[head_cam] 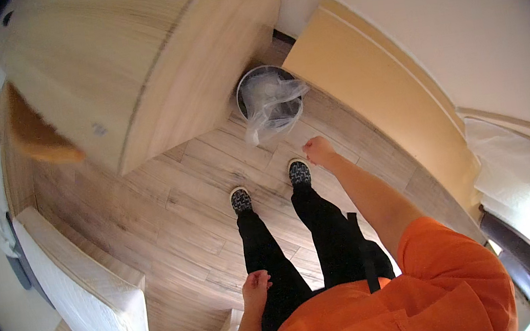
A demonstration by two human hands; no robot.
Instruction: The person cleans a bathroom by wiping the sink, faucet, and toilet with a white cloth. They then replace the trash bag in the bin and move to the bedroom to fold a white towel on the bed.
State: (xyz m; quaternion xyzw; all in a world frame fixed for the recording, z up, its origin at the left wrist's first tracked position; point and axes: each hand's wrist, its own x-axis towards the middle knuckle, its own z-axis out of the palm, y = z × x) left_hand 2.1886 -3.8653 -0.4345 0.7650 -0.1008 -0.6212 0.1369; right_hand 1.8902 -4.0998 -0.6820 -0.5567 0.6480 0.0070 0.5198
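My left hand (pixel 257 288) hangs low beside my left leg, its fingers curled, with nothing seen in it. My right hand (pixel 319 151) reaches forward over the floor, closed into a loose fist near my right shoe (pixel 299 173); I see nothing in it. Just ahead of it stands a round waste bin (pixel 238 99) with a clear plastic bag (pixel 265 109) that spills over its near side. The bin stands between a large wooden cabinet (pixel 174 97) and a yellow-tan panel (pixel 359 76) along the wall.
Wood-look floor (pixel 177 228) lies under my feet. A mattress (pixel 86 302) with a white side is at the lower left. An orange-brown object (pixel 40 136), blurred, shows beside the cabinet. Sheer curtain fabric (pixel 507 157) hangs by a bright opening at the right.
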